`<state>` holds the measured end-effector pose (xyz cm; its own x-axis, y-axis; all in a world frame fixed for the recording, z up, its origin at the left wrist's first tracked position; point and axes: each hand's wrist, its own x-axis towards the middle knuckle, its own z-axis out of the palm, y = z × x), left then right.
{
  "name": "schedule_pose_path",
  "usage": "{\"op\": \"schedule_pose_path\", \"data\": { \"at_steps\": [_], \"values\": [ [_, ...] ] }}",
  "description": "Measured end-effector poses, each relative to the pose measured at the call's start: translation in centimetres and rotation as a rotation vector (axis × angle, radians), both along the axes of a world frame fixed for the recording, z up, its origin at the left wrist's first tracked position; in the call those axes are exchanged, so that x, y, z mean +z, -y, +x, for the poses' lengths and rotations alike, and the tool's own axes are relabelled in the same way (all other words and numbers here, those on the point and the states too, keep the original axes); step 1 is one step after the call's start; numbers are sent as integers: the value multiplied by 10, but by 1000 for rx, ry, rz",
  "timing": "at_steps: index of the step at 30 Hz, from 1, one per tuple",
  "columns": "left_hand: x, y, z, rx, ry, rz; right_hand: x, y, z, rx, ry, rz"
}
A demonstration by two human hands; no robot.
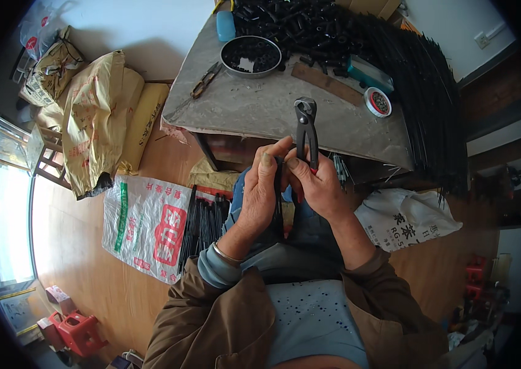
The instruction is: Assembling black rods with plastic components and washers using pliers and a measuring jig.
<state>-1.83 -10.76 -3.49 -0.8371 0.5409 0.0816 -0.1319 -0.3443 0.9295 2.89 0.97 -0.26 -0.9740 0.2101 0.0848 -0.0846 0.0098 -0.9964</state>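
In front of my lap, both hands are raised close together at the table's near edge. My right hand (320,192) is closed around dark pincers (307,126) with red on the handles, their jaws pointing away from me. My left hand (260,187) pinches a thin black rod (279,197) that hangs down between the hands. The rod's upper end is hidden by my fingers. Beyond them, the grey table (242,107) carries a round metal bowl (250,75) of small black parts and a round tin (378,102) of small metal pieces.
Black tubes (300,27) are heaped at the table's back, and long black rods (429,104) droop over its right side. A flat bar (327,83), a teal box (370,75) and scissors-like tool (205,80) lie there. Sacks (97,120) stand left; black rods (208,221) lie on a white sack (143,227).
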Motion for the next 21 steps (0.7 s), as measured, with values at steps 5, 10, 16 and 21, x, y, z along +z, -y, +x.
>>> {"op": "schedule_pose_path", "data": {
  "at_steps": [5,10,16,21],
  "values": [
    [-3,0,-2,18,-25,-18,-9,-2,1,-43,57,16],
    [-4,0,-2,0,4,20,-11,-2,-1,-51,56,23],
    [-8,-1,-1,11,13,14,-11,-2,0,-58,83,-9],
    [-10,-4,-1,44,-32,-12,-11,-1,0,-71,92,-12]
  ]
}}
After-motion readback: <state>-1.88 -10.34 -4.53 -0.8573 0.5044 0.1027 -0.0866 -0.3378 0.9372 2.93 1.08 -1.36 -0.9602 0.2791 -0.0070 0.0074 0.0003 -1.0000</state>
